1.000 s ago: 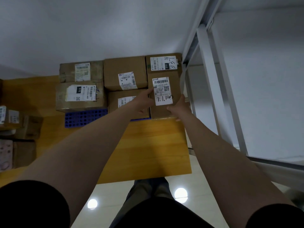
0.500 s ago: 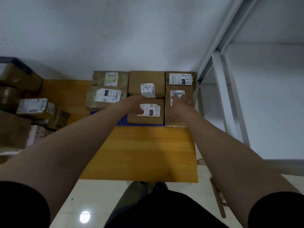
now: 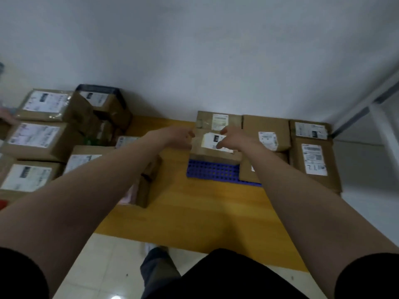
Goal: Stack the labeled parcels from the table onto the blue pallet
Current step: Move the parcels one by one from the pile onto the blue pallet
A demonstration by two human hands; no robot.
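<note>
A blue pallet [image 3: 213,172] lies at the back of the wooden table [image 3: 194,214], with several labeled brown parcels on it. The parcel with handwriting on its label [image 3: 313,164] rests at the pallet's right end, free of both hands. My left hand [image 3: 181,138] is at the left edge of the front-left parcel [image 3: 212,151], fingers loosely curled around nothing. My right hand [image 3: 234,139] hovers over that parcel's white label, fingers apart. My right forearm hides most of the middle front parcel [image 3: 247,172].
Several more labeled parcels [image 3: 32,139] are piled on the left part of the table, one with black tape [image 3: 101,100] at the back. A white wall stands behind. A white shelf frame [image 3: 386,126] is at the right. Tiled floor lies below the table's near edge.
Both hands let go of the handwritten-label parcel, left at the pallet's right end, and moved left over the front-left parcel. The view swung left, showing the table's pile.
</note>
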